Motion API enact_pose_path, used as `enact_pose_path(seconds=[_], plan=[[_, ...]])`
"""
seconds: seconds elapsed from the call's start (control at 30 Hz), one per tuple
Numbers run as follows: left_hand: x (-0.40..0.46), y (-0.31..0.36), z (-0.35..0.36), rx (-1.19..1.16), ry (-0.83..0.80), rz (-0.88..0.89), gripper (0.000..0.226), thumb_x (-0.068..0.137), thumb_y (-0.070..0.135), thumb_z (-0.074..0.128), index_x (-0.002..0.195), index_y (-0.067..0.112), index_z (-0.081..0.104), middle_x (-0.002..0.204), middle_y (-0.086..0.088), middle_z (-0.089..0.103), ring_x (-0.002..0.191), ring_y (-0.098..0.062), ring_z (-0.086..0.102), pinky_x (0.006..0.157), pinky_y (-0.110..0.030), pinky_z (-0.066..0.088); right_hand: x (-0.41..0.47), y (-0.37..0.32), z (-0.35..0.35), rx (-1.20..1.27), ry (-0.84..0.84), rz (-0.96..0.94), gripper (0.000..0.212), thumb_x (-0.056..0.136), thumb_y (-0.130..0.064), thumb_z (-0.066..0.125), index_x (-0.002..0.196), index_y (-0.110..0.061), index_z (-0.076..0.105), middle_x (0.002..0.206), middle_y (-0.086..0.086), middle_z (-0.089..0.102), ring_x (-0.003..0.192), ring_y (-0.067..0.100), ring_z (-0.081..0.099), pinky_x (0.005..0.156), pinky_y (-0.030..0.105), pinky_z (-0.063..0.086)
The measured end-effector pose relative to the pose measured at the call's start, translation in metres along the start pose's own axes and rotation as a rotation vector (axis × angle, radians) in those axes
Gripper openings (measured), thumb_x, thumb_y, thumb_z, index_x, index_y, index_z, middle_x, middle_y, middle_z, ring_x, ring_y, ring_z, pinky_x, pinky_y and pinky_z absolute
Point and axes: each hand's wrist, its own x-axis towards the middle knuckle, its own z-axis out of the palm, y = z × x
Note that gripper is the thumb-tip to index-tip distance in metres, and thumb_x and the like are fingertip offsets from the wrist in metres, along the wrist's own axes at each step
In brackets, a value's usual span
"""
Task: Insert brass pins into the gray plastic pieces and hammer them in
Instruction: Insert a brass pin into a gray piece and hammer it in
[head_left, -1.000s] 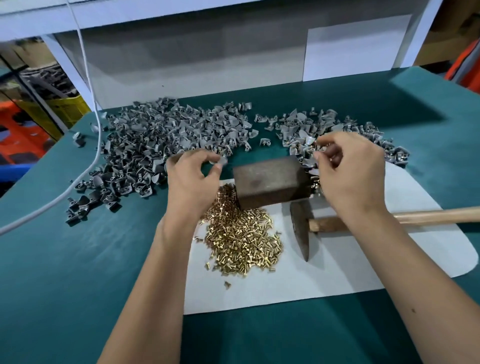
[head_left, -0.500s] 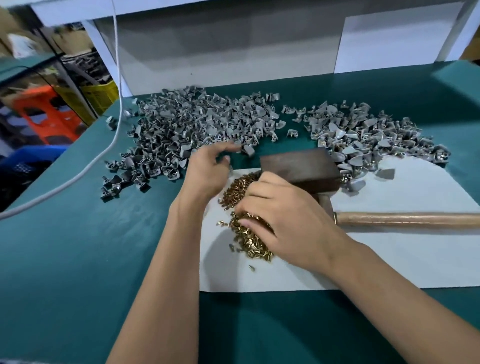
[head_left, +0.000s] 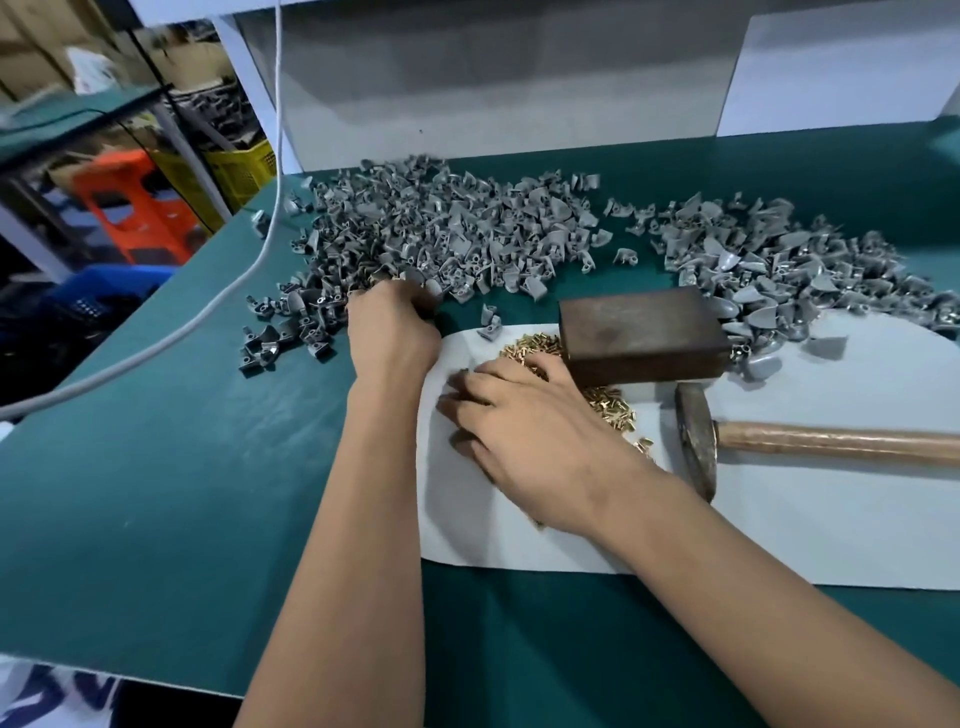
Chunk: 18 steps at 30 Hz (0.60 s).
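- We judge the work far from done: the left hand curls into the big heap of gray plastic pieces; what it holds we cannot tell.
- The right hand lies on the scattered small brass pins, fingertips hidden.
- The wooden-handled steel hammer lies idle on white paper over the green tabletop, beside the dark metal block; crates crowd the room at left.

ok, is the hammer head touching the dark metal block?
Apart. The head view shows the hammer head lying on the white sheet in front of the dark metal block, with a strip of sheet and brass pins visible between them.
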Motion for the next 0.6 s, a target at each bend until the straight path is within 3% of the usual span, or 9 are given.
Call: enact_pose_path(seconds=[0.1, 0.27, 0.43, 0.6], plan=[[-0.001, 0.006, 0.0, -0.084, 0.014, -0.029, 0.031, 0.084, -0.007, 0.06, 0.097, 0.013, 0.08, 0.097, -0.009, 0.077, 0.096, -0.026, 0.068, 0.08, -0.026, 0.05, -0.002, 0.002, -0.005, -0.001, 0.023, 0.002, 0.016, 0.098, -0.023, 0.058, 0.108, -0.031, 0.068, 0.11, -0.013, 0.058, 0.111, 0.016, 0.048, 0.097, 0.033, 0.034], [-0.006, 0.019, 0.001, -0.199, -0.032, 0.042, 0.021, 0.082, 0.0, 0.072, 0.089, 0.017, 0.081, 0.072, 0.008, 0.069, 0.064, -0.002, 0.06, 0.065, -0.016, 0.048, -0.003, 0.003, -0.01, -0.014, 0.012, 0.048, 0.013, 0.096, -0.013, 0.058, 0.1, -0.025, 0.063, 0.098, -0.009, 0.055, 0.101, 0.016, 0.047, 0.093, 0.034, 0.044], [-0.005, 0.024, 0.004, -0.33, -0.065, 0.022, 0.026, 0.078, 0.01, 0.087, 0.098, 0.025, 0.078, 0.08, 0.009, 0.072, 0.078, -0.011, 0.07, 0.078, -0.024, 0.06, -0.007, 0.001, -0.01, -0.055, 0.04, 0.068, 0.01, 0.098, -0.012, 0.057, 0.104, -0.021, 0.058, 0.105, -0.003, 0.057, 0.103, 0.02, 0.047, 0.084, 0.034, 0.037], [-0.005, 0.025, 0.004, -0.354, 0.003, 0.021, 0.029, 0.078, 0.018, 0.087, 0.103, 0.029, 0.077, 0.091, 0.014, 0.072, 0.088, -0.007, 0.069, 0.082, -0.031, 0.059, -0.012, 0.006, -0.014, 0.028, 0.159, 0.081, 0.009, 0.099, -0.009, 0.057, 0.1, -0.018, 0.054, 0.101, -0.003, 0.059, 0.098, 0.02, 0.048, 0.086, 0.038, 0.044]])
